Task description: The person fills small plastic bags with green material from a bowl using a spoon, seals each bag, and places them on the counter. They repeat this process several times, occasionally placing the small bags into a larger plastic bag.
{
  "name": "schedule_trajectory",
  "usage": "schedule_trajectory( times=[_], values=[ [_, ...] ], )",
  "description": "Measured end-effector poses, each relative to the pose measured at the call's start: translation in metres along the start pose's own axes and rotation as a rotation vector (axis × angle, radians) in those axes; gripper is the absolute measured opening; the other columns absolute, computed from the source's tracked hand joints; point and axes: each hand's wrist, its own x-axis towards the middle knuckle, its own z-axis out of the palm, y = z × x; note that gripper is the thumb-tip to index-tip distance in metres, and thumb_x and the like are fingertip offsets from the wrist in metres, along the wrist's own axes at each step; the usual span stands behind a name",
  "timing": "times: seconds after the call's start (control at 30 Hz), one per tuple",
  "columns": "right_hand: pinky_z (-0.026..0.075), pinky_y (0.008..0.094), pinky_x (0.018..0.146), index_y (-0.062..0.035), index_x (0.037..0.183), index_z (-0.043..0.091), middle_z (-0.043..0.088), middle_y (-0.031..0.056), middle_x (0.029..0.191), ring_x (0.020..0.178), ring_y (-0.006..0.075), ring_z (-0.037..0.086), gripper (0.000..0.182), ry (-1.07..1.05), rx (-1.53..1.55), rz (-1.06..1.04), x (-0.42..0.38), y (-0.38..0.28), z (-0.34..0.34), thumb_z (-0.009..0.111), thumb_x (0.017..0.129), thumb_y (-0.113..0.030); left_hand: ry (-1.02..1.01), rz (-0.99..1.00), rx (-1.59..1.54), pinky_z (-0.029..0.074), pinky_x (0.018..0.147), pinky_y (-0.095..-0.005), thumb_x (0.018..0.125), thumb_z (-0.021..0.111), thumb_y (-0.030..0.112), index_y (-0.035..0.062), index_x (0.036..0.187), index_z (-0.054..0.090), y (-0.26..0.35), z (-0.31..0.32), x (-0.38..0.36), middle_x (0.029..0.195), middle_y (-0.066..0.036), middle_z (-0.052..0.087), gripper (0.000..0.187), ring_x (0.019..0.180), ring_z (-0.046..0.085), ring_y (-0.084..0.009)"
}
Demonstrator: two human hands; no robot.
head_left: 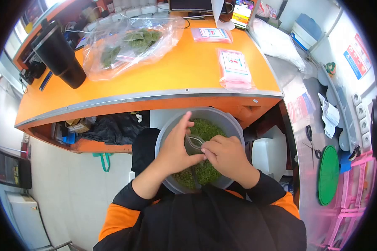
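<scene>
A round translucent plastic tub (166, 129) stands in front of my body, with finely shredded green leaves (204, 169) inside. Both hands are over its middle. My right hand (226, 155) is closed, its thumb and forefinger pinching the edge of a small clear plastic bag (193, 142). My left hand (176, 144) cups the bag from the other side, fingers raised and thumb reaching across to the right fingertips. The bag's mouth gapes between the hands. Its lower part hangs toward the leaves and is hard to make out.
On the orange counter (167, 81) lie a large clear bag of leaves (140, 39), two stacks of printed pink packets (235, 69) and a black tumbler (59, 56). Scissors (309, 134) and a green round lid (329, 175) are on the metal surface at right.
</scene>
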Motion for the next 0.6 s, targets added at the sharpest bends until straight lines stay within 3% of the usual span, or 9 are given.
schedule_trajectory(
  times=[0.1,0.13,0.23,0.27,0.37,0.47,0.6],
  values=[
    [0.043,0.0332,0.058,-0.0084,0.088,0.062,0.060,0.0051,0.073,0.065,0.0217,0.058,0.008,-0.058,0.055,0.024,-0.002,0.006,0.003,0.062,0.080,-0.009,-0.397,-0.153,0.007,0.044,0.087,-0.0354,0.067,0.078,0.014,0.0034,0.135,0.037,-0.004,-0.017,0.011,0.099,-0.014,0.061,0.080,0.087,0.061,-0.0222],
    [0.044,0.0324,0.059,-0.0074,0.090,0.060,0.060,0.0063,0.075,0.065,0.0209,0.058,0.009,-0.018,0.127,0.028,-0.001,0.004,0.003,0.061,0.081,-0.008,-0.364,-0.096,0.033,0.041,0.094,-0.0386,0.076,0.071,0.014,0.0049,0.116,0.056,0.005,-0.021,0.013,0.082,-0.008,0.065,0.044,0.079,0.062,-0.0193],
    [0.045,0.0296,0.062,-0.0041,0.095,0.054,0.057,0.0089,0.079,0.065,0.0179,0.056,0.010,0.065,0.370,0.120,-0.004,0.003,0.002,0.057,0.085,-0.004,-0.510,-0.062,-0.001,0.037,0.100,-0.0433,0.082,0.066,0.018,0.0054,0.095,0.064,0.001,-0.030,0.016,0.077,-0.007,0.064,0.018,0.078,0.062,-0.0189],
    [0.045,0.0285,0.063,-0.0030,0.096,0.053,0.056,0.0096,0.081,0.065,0.0168,0.055,0.011,0.082,0.453,0.166,-0.006,0.005,0.000,0.056,0.086,-0.002,-0.498,-0.018,0.018,0.031,0.104,-0.0505,0.087,0.057,0.019,0.0051,0.080,0.061,0.003,-0.030,0.017,0.067,-0.009,0.060,0.016,0.068,0.059,-0.0304],
    [0.044,0.0262,0.062,-0.0007,0.099,0.049,0.054,0.0097,0.083,0.066,0.0152,0.053,0.012,0.078,0.559,0.105,-0.011,0.016,0.001,0.054,0.088,-0.001,-0.491,0.055,0.114,0.032,0.103,-0.0512,0.088,0.056,0.019,0.0056,0.081,0.061,0.008,-0.030,0.015,0.068,-0.011,0.058,0.016,0.069,0.058,-0.0328],
    [0.044,0.0263,0.061,-0.0006,0.097,0.049,0.054,0.0093,0.083,0.065,0.0165,0.053,0.012,0.097,0.635,0.171,-0.011,0.019,0.001,0.054,0.086,0.000,-0.356,0.179,0.179,0.033,0.102,-0.0513,0.087,0.055,0.019,0.0056,0.081,0.060,0.008,-0.022,0.013,0.072,-0.012,0.059,0.015,0.072,0.058,-0.0337],
    [0.046,0.0327,0.060,-0.0048,0.097,0.052,0.058,0.0116,0.078,0.065,0.0261,0.058,0.015,0.017,0.430,0.124,0.001,0.007,-0.010,0.057,0.083,-0.003,-0.399,0.183,0.148,0.039,0.098,-0.0485,0.085,0.058,0.018,0.0049,0.086,0.061,0.017,-0.019,0.013,0.075,-0.012,0.058,0.013,0.077,0.057,-0.0338]
  ],
)
